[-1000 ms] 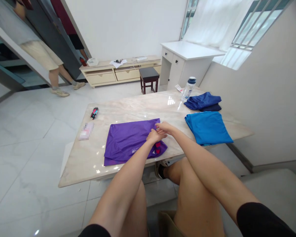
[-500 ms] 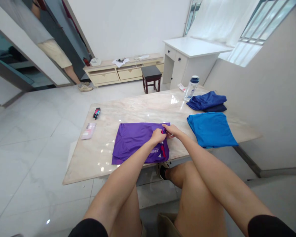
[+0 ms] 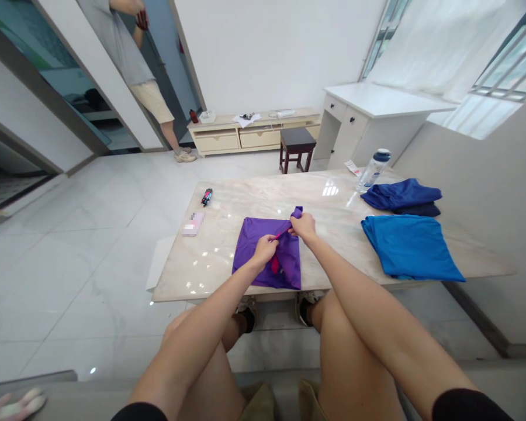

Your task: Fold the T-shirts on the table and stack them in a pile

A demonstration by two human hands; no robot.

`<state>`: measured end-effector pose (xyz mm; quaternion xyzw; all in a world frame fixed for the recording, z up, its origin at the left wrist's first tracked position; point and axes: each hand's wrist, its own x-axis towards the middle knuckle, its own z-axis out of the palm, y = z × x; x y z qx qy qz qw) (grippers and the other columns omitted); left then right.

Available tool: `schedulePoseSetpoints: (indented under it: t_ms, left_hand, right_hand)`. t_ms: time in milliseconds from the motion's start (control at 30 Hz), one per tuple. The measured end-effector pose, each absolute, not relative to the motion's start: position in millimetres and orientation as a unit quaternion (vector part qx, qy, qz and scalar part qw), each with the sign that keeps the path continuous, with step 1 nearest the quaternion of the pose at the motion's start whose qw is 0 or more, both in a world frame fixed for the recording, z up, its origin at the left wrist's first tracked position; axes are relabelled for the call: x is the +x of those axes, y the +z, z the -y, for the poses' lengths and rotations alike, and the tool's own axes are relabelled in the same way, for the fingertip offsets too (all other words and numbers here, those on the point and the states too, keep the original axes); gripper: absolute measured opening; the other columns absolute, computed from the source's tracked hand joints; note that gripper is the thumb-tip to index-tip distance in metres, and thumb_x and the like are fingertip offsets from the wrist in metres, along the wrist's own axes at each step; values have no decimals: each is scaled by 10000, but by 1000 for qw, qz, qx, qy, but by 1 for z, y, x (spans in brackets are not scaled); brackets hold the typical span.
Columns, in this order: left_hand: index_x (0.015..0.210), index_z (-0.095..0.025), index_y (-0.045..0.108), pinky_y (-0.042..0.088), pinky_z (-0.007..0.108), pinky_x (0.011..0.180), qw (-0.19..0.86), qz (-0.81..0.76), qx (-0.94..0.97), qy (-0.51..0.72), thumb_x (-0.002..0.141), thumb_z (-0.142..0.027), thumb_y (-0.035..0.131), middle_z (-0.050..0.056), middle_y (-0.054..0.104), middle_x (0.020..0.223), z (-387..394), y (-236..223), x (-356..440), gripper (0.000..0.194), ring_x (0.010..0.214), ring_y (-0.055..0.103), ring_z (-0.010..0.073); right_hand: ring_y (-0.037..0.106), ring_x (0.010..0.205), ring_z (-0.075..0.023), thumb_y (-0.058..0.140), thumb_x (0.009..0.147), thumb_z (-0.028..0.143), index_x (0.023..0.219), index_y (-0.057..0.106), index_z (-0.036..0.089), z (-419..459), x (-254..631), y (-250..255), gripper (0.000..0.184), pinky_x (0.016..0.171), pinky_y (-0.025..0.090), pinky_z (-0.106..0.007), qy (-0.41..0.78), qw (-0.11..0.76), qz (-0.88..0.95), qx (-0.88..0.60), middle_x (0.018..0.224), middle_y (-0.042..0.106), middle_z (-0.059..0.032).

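Pinching up the purple shirt (image 3: pixel 287 263) on the table (image 3: pixel 245 202)
My right hand (image 3: pixel 303 227) grips a raised corner tightly, my left hand (image 3: pixel 263 250) pinches a red strip (image 3: pixel 274 264); the shirt lies bunched near the table's near edge.

Black short sleeves (image 3: pixel 467 407); bare hands (image 3: pixel 303 227); bare legs (image 3: pixel 359 351); black socks (image 3: pixel 305 316); pale sneakers (image 3: pixel 309 297)

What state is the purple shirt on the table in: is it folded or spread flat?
Partly folded: the purple shirt lies in a narrow layered rectangle, while the right hand lifts its top corner.
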<state>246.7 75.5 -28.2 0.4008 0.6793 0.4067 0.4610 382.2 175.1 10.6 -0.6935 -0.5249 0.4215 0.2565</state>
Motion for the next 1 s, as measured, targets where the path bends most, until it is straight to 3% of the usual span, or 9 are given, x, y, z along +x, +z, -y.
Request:
schedulePoseSetpoints:
  t_ms: [133, 333, 467, 600, 733, 833, 933, 1000]
  left_hand:
    - [1041, -166, 747, 528, 231, 724, 467, -693, 365, 411, 863, -123, 580, 62, 787, 927, -63, -29, 194, 248, 803, 700, 163]
    - [858, -181, 666, 474, 244, 574, 477, -729, 329, 365, 759, -133, 658, 37, 704, 755, -46, -36, 140, 110, 657, 632, 162]
    - [793, -197, 620, 480, 280, 561, 487, -742, 311, 339, 819, -248, 685, 49, 685, 727, -40, -44, 124, 87, 662, 651, 194]
    - [922, -195, 644, 548, 325, 675, 461, -758, 330, 321, 795, -347, 809, 92, 752, 855, -43, -53, 123, 257, 847, 742, 272]
    - [1115, -176, 619, 571, 339, 856, 363, -792, 408, 271, 665, -135, 838, 144, 787, 1103, -48, -62, 122, 501, 1075, 756, 319]
    - [1134, -180, 616, 571, 332, 870, 383, -772, 439, 254, 656, -66, 770, 123, 792, 1093, -48, -66, 114, 514, 1084, 759, 316]
    - [1128, -182, 630, 565, 334, 894, 362, -767, 478, 229, 656, -52, 734, 109, 787, 1072, -45, -66, 103, 500, 1101, 751, 313]
    - [1139, -179, 641, 549, 344, 956, 303, -780, 507, 204, 647, -46, 730, 129, 774, 1140, -43, -65, 97, 518, 1168, 726, 316]
  right_hand:
    - [800, 680, -218, 628, 981, 193, 1050, 770, 117, -168, 339, 15, 175, 538, 559, -201, 412, 231, 571, -671, 798, 808, -128]
    - [813, 753, -133, 642, 1028, 182, 1371, 627, 125, -164, 279, 13, 348, 581, 576, -144, 555, 275, 580, -529, 1140, 827, -120]
    - [813, 760, -138, 629, 1019, 147, 1308, 668, 127, -169, 274, 4, 293, 577, 574, -159, 507, 239, 599, -572, 1216, 811, -140]
    - [805, 747, -162, 621, 1005, 145, 1235, 719, 116, -175, 291, 0, 252, 568, 553, -176, 444, 199, 634, -601, 1086, 837, -131]
    - [767, 656, -167, 645, 965, 115, 929, 765, 127, -169, 308, 3, 126, 549, 522, -183, 424, 104, 694, -573, 844, 823, -91]
    - [755, 629, -183, 648, 956, 122, 762, 742, 150, -149, 311, 4, 217, 568, 532, -210, 447, -9, 743, -498, 744, 795, -72]
    - [800, 810, -225, 704, 934, 157, 885, 808, 154, -115, 303, 3, 115, 707, 568, -234, 416, -46, 816, -398, 891, 839, -88]
    - [800, 989, -245, 745, 897, 153, 1060, 836, 158, -88, 295, 0, 186, 845, 572, -248, 395, -44, 863, -312, 1095, 850, -101]
